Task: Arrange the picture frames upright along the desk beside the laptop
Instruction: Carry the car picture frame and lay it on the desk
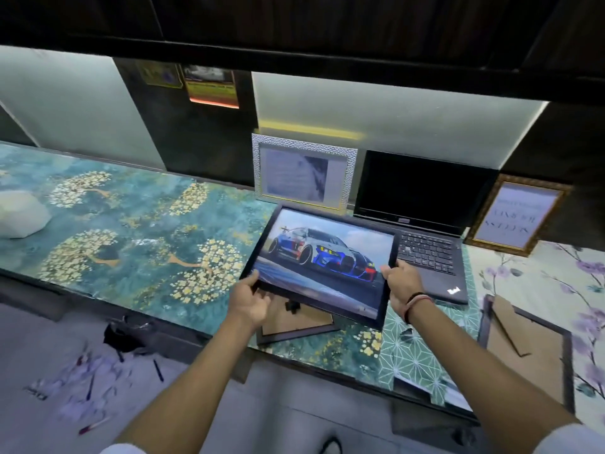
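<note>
A black-framed picture of a racing car [327, 257] hangs tilted above the desk, held from both sides. My left hand [252, 298] grips its lower left corner and my right hand [401, 283] grips its right edge. Behind it a silver frame [302, 172] stands upright against the wall, left of the open black laptop [422, 221]. A gold frame [515, 214] stands upright to the laptop's right. Another frame [294, 322] lies face down under the held one, its brown back showing. A further dark frame [527, 348] lies face down at the desk's right end.
The desk [131, 224] has a teal floral top on the left and a pale flower-patterned cover on the right. A white lump [19, 214] sits at the far left. Pens and scraps litter the floor [98, 388] below. A dark shelf [294, 27] overhangs the desk.
</note>
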`<move>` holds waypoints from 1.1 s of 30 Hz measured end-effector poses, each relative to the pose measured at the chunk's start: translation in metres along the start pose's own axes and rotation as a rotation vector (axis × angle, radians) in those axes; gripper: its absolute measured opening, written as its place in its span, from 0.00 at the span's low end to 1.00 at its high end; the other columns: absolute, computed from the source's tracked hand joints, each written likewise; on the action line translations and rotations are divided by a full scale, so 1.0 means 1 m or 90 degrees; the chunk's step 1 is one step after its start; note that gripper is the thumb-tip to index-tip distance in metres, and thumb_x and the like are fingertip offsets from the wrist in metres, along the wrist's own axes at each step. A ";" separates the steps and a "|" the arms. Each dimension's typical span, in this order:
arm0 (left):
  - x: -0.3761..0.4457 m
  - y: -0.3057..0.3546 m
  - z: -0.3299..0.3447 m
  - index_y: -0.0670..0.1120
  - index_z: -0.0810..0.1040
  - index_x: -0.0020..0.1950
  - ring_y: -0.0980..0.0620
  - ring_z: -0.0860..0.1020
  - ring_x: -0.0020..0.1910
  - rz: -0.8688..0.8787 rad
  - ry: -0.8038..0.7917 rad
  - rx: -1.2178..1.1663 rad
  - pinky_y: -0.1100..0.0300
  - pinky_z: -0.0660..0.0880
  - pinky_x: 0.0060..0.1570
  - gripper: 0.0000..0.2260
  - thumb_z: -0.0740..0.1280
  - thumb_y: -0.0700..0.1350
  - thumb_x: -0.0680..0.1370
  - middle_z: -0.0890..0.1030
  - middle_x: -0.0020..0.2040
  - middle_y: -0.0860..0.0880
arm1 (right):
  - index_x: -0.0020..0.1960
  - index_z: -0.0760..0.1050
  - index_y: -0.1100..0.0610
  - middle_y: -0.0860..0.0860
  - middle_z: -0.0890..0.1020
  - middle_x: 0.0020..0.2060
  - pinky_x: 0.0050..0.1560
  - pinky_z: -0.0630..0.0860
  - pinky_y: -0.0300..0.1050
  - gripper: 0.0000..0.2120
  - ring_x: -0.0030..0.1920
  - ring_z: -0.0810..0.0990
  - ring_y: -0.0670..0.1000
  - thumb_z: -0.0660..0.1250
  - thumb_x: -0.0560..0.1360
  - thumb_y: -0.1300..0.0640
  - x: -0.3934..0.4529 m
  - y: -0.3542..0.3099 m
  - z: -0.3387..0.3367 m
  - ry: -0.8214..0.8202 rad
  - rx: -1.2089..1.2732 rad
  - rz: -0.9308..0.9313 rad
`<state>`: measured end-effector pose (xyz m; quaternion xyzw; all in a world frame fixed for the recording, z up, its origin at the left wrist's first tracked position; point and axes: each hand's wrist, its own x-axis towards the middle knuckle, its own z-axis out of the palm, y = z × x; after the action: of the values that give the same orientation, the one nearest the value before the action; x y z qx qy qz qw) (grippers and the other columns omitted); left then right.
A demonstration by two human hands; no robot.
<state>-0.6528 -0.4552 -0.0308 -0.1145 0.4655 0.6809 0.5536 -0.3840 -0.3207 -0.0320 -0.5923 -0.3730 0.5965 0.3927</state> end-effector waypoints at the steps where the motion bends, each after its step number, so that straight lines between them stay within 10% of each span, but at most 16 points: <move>1: 0.006 0.013 -0.005 0.40 0.78 0.49 0.47 0.79 0.46 0.016 0.017 0.007 0.50 0.74 0.62 0.07 0.61 0.38 0.84 0.80 0.45 0.44 | 0.56 0.79 0.61 0.57 0.83 0.50 0.57 0.77 0.53 0.12 0.46 0.79 0.54 0.61 0.77 0.69 0.006 0.001 0.002 -0.005 0.004 0.000; 7: 0.041 0.048 -0.009 0.36 0.76 0.46 0.46 0.78 0.45 0.088 0.070 0.201 0.49 0.78 0.54 0.11 0.56 0.30 0.83 0.79 0.47 0.40 | 0.49 0.80 0.65 0.54 0.81 0.42 0.47 0.77 0.52 0.05 0.42 0.77 0.52 0.68 0.74 0.64 0.055 0.014 0.020 -0.005 -0.076 0.001; 12: 0.096 0.067 -0.008 0.34 0.78 0.58 0.48 0.78 0.44 0.088 0.091 0.346 0.55 0.78 0.40 0.10 0.58 0.30 0.83 0.79 0.52 0.40 | 0.35 0.75 0.67 0.51 0.74 0.28 0.32 0.70 0.50 0.20 0.33 0.69 0.49 0.71 0.60 0.49 0.127 0.037 0.044 0.057 -0.194 -0.021; 21: 0.153 0.087 -0.022 0.41 0.81 0.59 0.53 0.73 0.37 0.104 0.133 0.502 0.60 0.69 0.35 0.13 0.61 0.30 0.82 0.81 0.43 0.46 | 0.34 0.77 0.63 0.55 0.81 0.32 0.35 0.75 0.48 0.03 0.35 0.75 0.52 0.64 0.63 0.66 0.160 0.043 0.091 0.066 -0.351 -0.037; 25: 0.173 0.095 -0.036 0.37 0.83 0.55 0.50 0.71 0.35 0.110 0.127 0.607 0.62 0.67 0.30 0.12 0.61 0.29 0.81 0.79 0.46 0.42 | 0.29 0.64 0.57 0.53 0.66 0.28 0.31 0.56 0.45 0.14 0.32 0.63 0.51 0.63 0.67 0.70 0.143 0.030 0.109 0.056 -0.451 -0.055; 33: 0.188 0.097 -0.047 0.38 0.84 0.45 0.49 0.76 0.23 0.104 0.127 0.661 0.65 0.70 0.18 0.12 0.64 0.26 0.78 0.83 0.38 0.38 | 0.29 0.66 0.59 0.54 0.68 0.26 0.31 0.62 0.45 0.14 0.31 0.67 0.54 0.67 0.69 0.69 0.143 0.044 0.123 0.088 -0.578 -0.052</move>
<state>-0.8216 -0.3649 -0.1332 0.1469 0.7992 0.3877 0.4353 -0.5066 -0.2061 -0.1284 -0.7273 -0.5928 0.3159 0.1408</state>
